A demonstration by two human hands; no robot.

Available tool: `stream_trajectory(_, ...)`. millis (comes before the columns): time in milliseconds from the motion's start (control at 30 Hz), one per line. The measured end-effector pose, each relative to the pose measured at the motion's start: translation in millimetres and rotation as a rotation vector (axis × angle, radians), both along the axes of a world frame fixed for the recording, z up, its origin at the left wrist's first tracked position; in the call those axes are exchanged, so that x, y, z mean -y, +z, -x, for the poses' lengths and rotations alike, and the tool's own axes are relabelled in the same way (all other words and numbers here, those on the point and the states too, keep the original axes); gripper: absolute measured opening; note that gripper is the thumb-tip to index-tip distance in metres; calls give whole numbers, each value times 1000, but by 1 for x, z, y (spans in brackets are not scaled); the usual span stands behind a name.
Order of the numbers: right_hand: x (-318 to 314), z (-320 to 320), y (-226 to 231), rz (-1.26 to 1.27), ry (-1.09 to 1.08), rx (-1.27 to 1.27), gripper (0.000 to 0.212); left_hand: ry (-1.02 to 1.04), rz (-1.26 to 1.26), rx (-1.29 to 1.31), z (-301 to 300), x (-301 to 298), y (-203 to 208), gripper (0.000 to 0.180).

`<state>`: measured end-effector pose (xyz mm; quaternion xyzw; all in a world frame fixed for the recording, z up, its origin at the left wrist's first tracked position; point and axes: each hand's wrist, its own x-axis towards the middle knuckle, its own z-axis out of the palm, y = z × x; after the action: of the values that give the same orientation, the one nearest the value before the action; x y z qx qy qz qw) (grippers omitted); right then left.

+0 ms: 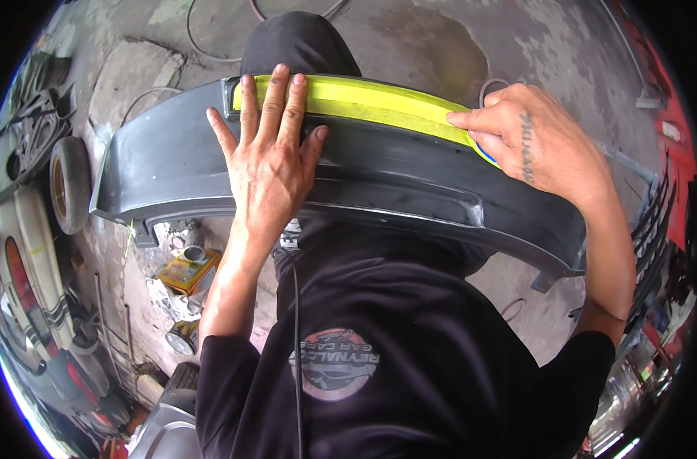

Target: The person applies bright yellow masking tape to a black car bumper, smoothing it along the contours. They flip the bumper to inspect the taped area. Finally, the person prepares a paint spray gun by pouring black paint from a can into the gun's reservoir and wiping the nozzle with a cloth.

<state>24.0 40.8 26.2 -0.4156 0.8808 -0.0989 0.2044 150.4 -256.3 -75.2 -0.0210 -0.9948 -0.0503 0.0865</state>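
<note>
Curved black panel (pixel 394 164) lies across the person's lap, far edge against a black-clad knee (pixel 295 46). Bright yellow tape (pixel 379 103) runs along the far side of the panel, from its squared-off left end over to the right hand (pixel 543 141). Left hand (pixel 268 172): flat, fingers spread apart, three fingertips on the left end of the tape; little finger and thumb sit off the strip, over the black surface. Right hand: fingers curled, clamped on the right end of the tape, index fingertip on the strip; a sliver of blue (pixel 487 154) shows just below the fingers, can't tell if it's a roll core. Panel has pale scuffs, and its right end passes under the right forearm. Nearer the camera: black shirt (pixel 455 344) with a round print (pixel 339 382), thin black cord (pixel 297 344) hanging down it. Left side of the concrete floor (pixel 115 161): wheel (pixel 71 186) just off the panel's left end, yellow tin (pixel 184 273) below the panel near the left forearm, pale bumper (pixel 38 245) out toward the rim among other car parts.
</note>
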Motion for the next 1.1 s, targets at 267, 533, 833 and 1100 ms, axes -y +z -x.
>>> stream_trajectory(267,2,-7,-4,17,14,-88,28,-14,11,-18,0,-7,-2,74)
stream_trajectory(533,3,-8,-6,-10,4,-80,28,-53,-26,1,1,-18,-3,76)
stream_trajectory(833,9,-7,0,-47,0,-84,25,-93,-54,27,4,-37,-5,83)
stream_trajectory(1100,10,-6,4,-93,-14,-36,33,-203,-141,56,6,-64,-10,93)
